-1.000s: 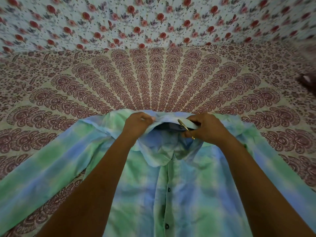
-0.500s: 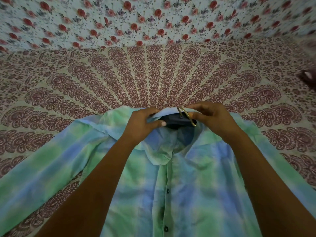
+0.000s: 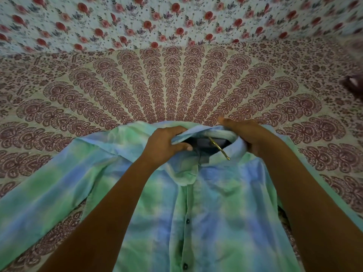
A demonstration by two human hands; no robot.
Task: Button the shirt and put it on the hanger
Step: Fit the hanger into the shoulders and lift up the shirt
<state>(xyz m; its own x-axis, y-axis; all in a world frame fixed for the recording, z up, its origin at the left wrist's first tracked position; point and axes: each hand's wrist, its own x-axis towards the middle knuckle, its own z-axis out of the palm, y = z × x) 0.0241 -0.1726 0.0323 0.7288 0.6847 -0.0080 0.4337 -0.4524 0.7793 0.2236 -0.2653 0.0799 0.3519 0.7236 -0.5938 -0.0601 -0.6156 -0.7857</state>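
As the right hand [image 3: 253, 138] leaves the gold hook [image 3: 219, 149] to clutch the collar [image 3: 200, 132] alongside the gripping left hand [image 3: 167, 146], the dark hanger [image 3: 206, 142] sits inside the buttoned shirt [image 3: 216, 203] on the bedspread [image 3: 176, 85]; hanging appears nearly complete.

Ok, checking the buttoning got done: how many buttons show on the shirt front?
2. One button sits on the front of the shirt, low in the frame; the second button lies below it near the bottom edge. More may hide under the collar.
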